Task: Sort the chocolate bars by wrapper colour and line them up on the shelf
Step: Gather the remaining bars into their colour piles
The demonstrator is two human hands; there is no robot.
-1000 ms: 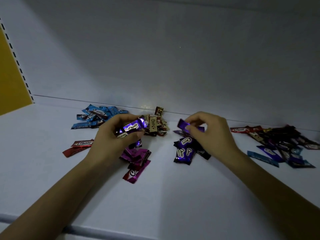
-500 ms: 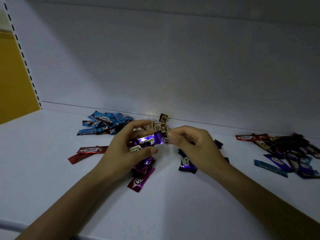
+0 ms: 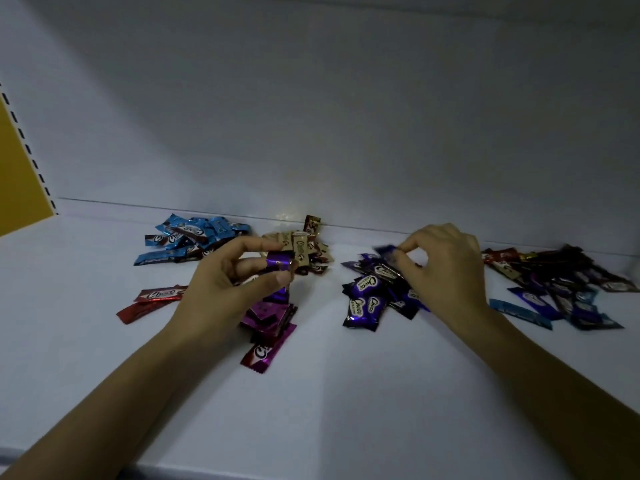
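Sorting purples | left hand grips shiny purple foil-wrapped bar | right hand, at its 3 o'clock, pinches dark violet wrapped bar above violet pile | best laid flat, parallel.

Looking like a shop, prob. a sweets aisle. A white metal shelf w/ a plain back panel is running across the view. A slotted upright is standing at the left edge, next to a yellow side panel. Small wrapped chocolate bars are lying in loose heaps on the shelf, approx. by colour. Light is dim.
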